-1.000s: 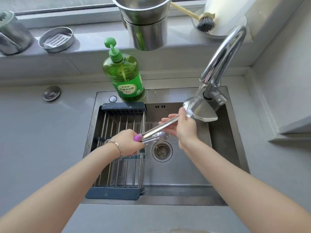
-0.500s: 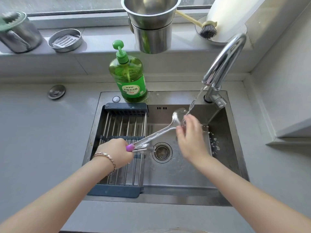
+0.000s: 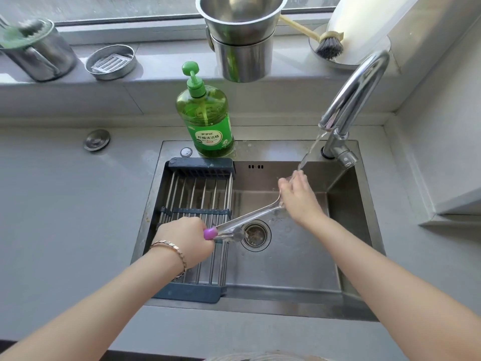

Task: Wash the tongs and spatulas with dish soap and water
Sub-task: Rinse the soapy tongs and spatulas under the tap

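Steel tongs [image 3: 250,217], purple-capped at the near end, are slanting across the sink [image 3: 286,277], passing over the drain [image 3: 255,234]. Head view: left hand [image 3: 186,239] is gripping the capped handle end in a closed fist, above the dish rack [image 3: 197,194] in the sink's left half. Right hand [image 3: 296,194] is covering the tongs' far tip, back uppermost; whether its fingers are clamping it cannot be told. Water [image 3: 311,149] is running from the faucet [image 3: 356,95] onto that hand's fingers. Green dish soap bottle [image 3: 205,118] is standing on the sink's back rim.
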`<act>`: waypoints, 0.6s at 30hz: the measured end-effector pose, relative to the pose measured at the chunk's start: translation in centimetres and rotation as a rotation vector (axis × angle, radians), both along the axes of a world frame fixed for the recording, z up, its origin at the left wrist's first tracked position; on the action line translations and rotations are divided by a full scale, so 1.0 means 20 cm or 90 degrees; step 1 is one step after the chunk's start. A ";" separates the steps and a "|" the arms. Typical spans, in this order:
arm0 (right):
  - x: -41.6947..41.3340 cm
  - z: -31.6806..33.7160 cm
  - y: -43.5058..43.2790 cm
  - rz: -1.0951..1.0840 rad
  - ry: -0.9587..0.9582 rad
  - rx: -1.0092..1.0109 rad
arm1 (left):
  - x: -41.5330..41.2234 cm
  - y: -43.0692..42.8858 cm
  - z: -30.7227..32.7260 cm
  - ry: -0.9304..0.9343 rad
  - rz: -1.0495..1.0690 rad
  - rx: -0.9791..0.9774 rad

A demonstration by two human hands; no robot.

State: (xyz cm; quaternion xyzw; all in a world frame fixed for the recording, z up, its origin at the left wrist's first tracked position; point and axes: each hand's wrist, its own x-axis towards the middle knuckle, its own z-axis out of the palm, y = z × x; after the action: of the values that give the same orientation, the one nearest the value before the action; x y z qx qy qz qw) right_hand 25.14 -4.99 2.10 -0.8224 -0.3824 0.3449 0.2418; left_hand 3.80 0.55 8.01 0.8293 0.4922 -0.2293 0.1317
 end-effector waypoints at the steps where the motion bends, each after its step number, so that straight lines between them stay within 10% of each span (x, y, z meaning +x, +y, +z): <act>1: 0.01 -0.01 0.01 -0.052 0.028 -0.025 | 0.00 0.00 0.00 0.004 -0.008 0.009; 5: -0.04 0.00 -0.01 -0.112 0.065 -0.075 | 0.01 0.00 0.04 0.024 -0.071 0.084; 12: 0.00 -0.06 -0.07 -0.549 0.682 -0.004 | 0.11 -0.01 0.08 -0.015 -0.288 0.362; 18: -0.01 -0.09 -0.18 -0.623 0.887 0.181 | 0.06 0.02 0.03 0.037 -0.077 0.013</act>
State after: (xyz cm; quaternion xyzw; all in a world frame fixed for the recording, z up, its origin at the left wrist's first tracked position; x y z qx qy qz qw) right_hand 25.03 -8.67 0.24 -0.4577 0.2109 0.5765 0.6432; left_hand 5.02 0.99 8.54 0.8518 0.4475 -0.2555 0.0946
